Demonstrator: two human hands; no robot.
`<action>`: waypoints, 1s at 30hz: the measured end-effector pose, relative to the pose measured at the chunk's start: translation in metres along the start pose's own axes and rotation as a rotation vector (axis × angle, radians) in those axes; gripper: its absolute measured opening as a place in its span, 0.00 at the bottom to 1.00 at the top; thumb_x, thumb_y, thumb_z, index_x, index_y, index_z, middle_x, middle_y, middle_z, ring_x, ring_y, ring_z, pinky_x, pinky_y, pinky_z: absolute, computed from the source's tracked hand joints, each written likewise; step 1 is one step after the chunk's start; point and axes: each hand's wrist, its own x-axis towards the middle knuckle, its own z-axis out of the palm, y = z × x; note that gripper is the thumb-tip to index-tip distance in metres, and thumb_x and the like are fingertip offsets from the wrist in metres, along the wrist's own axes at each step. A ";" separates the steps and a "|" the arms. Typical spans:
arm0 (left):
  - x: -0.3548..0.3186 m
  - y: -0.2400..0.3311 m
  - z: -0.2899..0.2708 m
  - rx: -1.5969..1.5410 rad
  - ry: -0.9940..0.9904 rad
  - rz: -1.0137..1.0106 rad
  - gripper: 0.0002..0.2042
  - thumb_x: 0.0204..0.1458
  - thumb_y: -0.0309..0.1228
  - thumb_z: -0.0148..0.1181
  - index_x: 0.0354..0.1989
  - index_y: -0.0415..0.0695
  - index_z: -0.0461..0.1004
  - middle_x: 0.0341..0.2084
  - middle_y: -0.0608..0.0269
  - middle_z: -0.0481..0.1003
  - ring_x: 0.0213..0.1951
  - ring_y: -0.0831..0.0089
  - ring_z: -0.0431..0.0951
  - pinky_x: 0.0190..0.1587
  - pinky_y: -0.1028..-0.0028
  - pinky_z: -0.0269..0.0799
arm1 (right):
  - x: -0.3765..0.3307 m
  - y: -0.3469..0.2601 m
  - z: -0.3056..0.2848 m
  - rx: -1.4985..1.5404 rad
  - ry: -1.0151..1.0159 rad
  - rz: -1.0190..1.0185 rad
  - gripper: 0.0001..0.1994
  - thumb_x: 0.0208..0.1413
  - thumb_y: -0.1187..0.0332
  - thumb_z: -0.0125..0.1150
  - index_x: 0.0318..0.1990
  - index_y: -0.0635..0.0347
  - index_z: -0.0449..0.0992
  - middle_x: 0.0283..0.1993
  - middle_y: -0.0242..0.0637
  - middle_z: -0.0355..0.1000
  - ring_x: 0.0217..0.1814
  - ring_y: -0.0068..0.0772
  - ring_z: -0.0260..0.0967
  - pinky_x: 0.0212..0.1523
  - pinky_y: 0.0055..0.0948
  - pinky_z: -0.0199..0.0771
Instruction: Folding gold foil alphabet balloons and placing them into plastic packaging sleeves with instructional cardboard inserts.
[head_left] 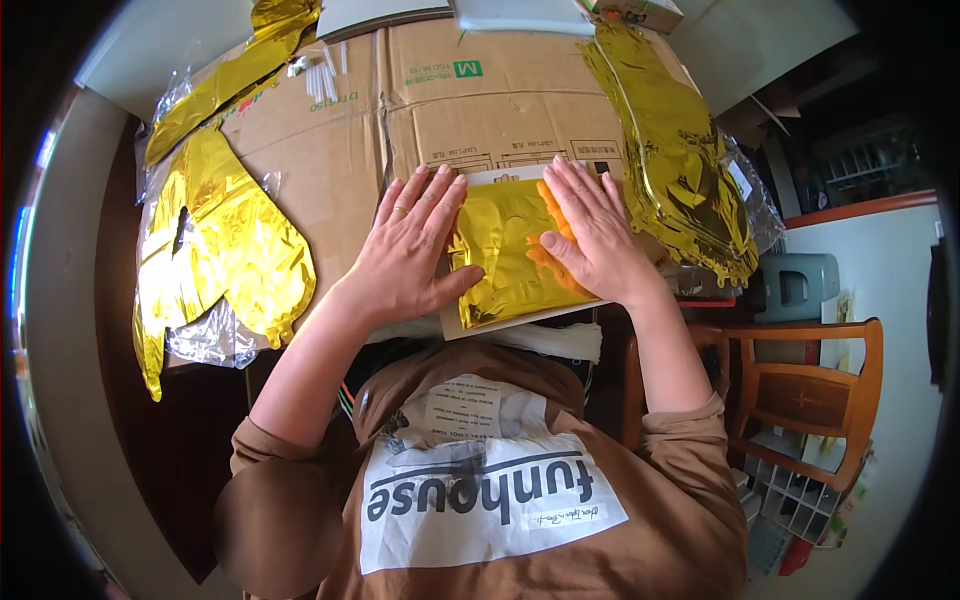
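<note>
A folded gold foil balloon (505, 245) lies flat on a pale card (470, 331) near the front edge of the cardboard-covered table. My left hand (415, 245) rests palm down at its left edge, fingers stretched out and the thumb over the foil. On the other side, my right hand (597, 235) lies flat with its fingers extended. Beneath its thumb and fingers shows a bright orange piece (552, 262) with a wavy edge, partly hidden. Neither hand grips anything.
Flat cardboard (320, 150) covers the table. Unfolded gold foil balloons lie at the left (230, 230) and right (670, 140), with clear plastic wrap (213, 338) under the left one. White straws (322, 78) sit far left. A wooden chair (805, 400) and grey-green stool (797, 287) stand at right.
</note>
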 end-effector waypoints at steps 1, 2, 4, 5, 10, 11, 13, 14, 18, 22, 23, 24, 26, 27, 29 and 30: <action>0.000 0.000 -0.001 0.017 0.000 0.000 0.44 0.55 0.53 0.59 0.74 0.41 0.49 0.73 0.46 0.50 0.75 0.49 0.44 0.75 0.52 0.37 | -0.002 0.003 -0.002 0.049 0.031 0.001 0.36 0.67 0.43 0.43 0.73 0.58 0.54 0.77 0.48 0.50 0.80 0.49 0.44 0.77 0.54 0.34; -0.001 0.001 -0.001 0.036 0.001 -0.006 0.44 0.55 0.54 0.58 0.74 0.41 0.49 0.73 0.46 0.50 0.75 0.50 0.44 0.75 0.53 0.37 | -0.004 0.004 -0.007 0.073 0.051 0.011 0.35 0.68 0.44 0.43 0.73 0.58 0.54 0.77 0.47 0.51 0.80 0.49 0.44 0.77 0.54 0.35; -0.004 0.003 -0.002 -0.004 0.048 -0.025 0.45 0.52 0.50 0.63 0.74 0.41 0.50 0.73 0.45 0.51 0.74 0.51 0.47 0.74 0.54 0.40 | -0.009 0.003 -0.026 0.121 0.092 0.030 0.33 0.69 0.46 0.43 0.73 0.59 0.56 0.76 0.47 0.52 0.79 0.49 0.45 0.77 0.53 0.36; -0.003 0.004 -0.006 -0.031 0.049 -0.038 0.46 0.51 0.49 0.64 0.74 0.41 0.50 0.72 0.46 0.51 0.74 0.51 0.48 0.74 0.54 0.41 | -0.014 0.001 -0.034 0.114 0.108 0.044 0.31 0.70 0.49 0.44 0.72 0.59 0.57 0.75 0.46 0.55 0.79 0.48 0.47 0.77 0.52 0.37; 0.003 -0.001 -0.021 -0.184 0.065 -0.115 0.40 0.48 0.38 0.69 0.70 0.41 0.59 0.64 0.45 0.64 0.66 0.49 0.62 0.68 0.58 0.59 | -0.028 -0.004 -0.040 0.124 0.116 0.068 0.32 0.69 0.49 0.45 0.73 0.59 0.56 0.76 0.47 0.53 0.79 0.46 0.47 0.76 0.54 0.39; 0.006 -0.002 -0.020 -0.164 0.162 -0.091 0.36 0.48 0.35 0.69 0.67 0.41 0.64 0.57 0.47 0.71 0.60 0.52 0.70 0.63 0.61 0.67 | -0.023 -0.009 -0.034 0.092 0.108 0.033 0.32 0.69 0.49 0.46 0.73 0.59 0.55 0.77 0.47 0.51 0.79 0.46 0.46 0.76 0.54 0.39; 0.013 -0.001 -0.028 -0.233 0.105 -0.164 0.35 0.47 0.34 0.70 0.66 0.42 0.65 0.54 0.49 0.72 0.55 0.55 0.74 0.59 0.62 0.70 | -0.014 -0.017 -0.022 0.031 0.044 -0.006 0.36 0.68 0.48 0.48 0.73 0.63 0.52 0.78 0.48 0.45 0.80 0.49 0.43 0.76 0.56 0.37; 0.018 0.001 -0.032 -0.265 0.077 -0.201 0.35 0.47 0.34 0.70 0.66 0.42 0.65 0.52 0.50 0.73 0.53 0.56 0.75 0.58 0.63 0.71 | -0.010 -0.021 -0.016 -0.010 0.023 -0.009 0.36 0.67 0.47 0.48 0.73 0.64 0.52 0.79 0.49 0.45 0.80 0.50 0.43 0.76 0.57 0.36; 0.033 -0.008 -0.034 -0.325 -0.029 -0.299 0.30 0.48 0.32 0.69 0.62 0.40 0.69 0.37 0.56 0.78 0.40 0.65 0.79 0.48 0.67 0.75 | -0.004 -0.022 0.008 -0.071 -0.042 0.002 0.39 0.65 0.46 0.51 0.73 0.65 0.51 0.79 0.53 0.42 0.80 0.54 0.40 0.76 0.59 0.31; 0.045 -0.013 -0.042 -0.439 -0.145 -0.407 0.23 0.52 0.31 0.66 0.57 0.38 0.71 0.29 0.61 0.78 0.32 0.72 0.77 0.41 0.72 0.74 | -0.006 -0.022 0.015 -0.102 -0.043 0.017 0.40 0.65 0.45 0.50 0.74 0.65 0.49 0.79 0.53 0.41 0.81 0.53 0.38 0.76 0.59 0.30; 0.045 -0.019 -0.041 -0.475 -0.135 -0.394 0.19 0.55 0.29 0.62 0.54 0.35 0.72 0.29 0.62 0.78 0.31 0.75 0.77 0.39 0.73 0.73 | -0.004 -0.022 0.015 -0.098 -0.042 0.019 0.40 0.65 0.45 0.50 0.74 0.65 0.49 0.79 0.53 0.41 0.81 0.53 0.38 0.76 0.59 0.30; 0.047 -0.026 -0.038 -0.536 -0.164 -0.411 0.18 0.56 0.28 0.61 0.54 0.34 0.72 0.29 0.62 0.78 0.32 0.76 0.77 0.39 0.74 0.74 | -0.003 -0.023 0.014 -0.094 -0.040 0.022 0.40 0.65 0.45 0.49 0.74 0.65 0.49 0.79 0.53 0.41 0.81 0.53 0.38 0.76 0.59 0.29; 0.049 -0.035 -0.035 -0.659 -0.224 -0.439 0.17 0.57 0.27 0.59 0.54 0.33 0.72 0.30 0.62 0.79 0.33 0.77 0.78 0.39 0.75 0.74 | -0.003 -0.024 0.014 -0.107 -0.051 0.036 0.40 0.66 0.44 0.48 0.74 0.65 0.48 0.79 0.53 0.41 0.81 0.53 0.37 0.76 0.59 0.29; 0.048 -0.037 -0.036 -0.729 -0.257 -0.444 0.17 0.58 0.26 0.58 0.55 0.32 0.72 0.30 0.62 0.79 0.33 0.77 0.79 0.39 0.76 0.75 | -0.003 -0.023 0.014 -0.109 -0.051 0.039 0.40 0.66 0.44 0.47 0.74 0.65 0.48 0.79 0.53 0.42 0.81 0.53 0.37 0.76 0.59 0.29; 0.047 -0.039 -0.041 -0.870 -0.322 -0.453 0.17 0.58 0.24 0.56 0.56 0.31 0.72 0.30 0.61 0.80 0.34 0.78 0.80 0.39 0.77 0.75 | -0.004 -0.023 0.014 -0.105 -0.055 0.047 0.40 0.66 0.43 0.46 0.74 0.65 0.48 0.79 0.53 0.42 0.81 0.53 0.38 0.76 0.58 0.29; 0.047 -0.040 -0.044 -0.900 -0.336 -0.461 0.18 0.57 0.23 0.56 0.56 0.31 0.71 0.31 0.61 0.80 0.34 0.78 0.80 0.39 0.77 0.76 | -0.004 -0.023 0.014 -0.099 -0.054 0.046 0.40 0.66 0.43 0.45 0.74 0.65 0.48 0.79 0.53 0.42 0.81 0.53 0.38 0.76 0.58 0.29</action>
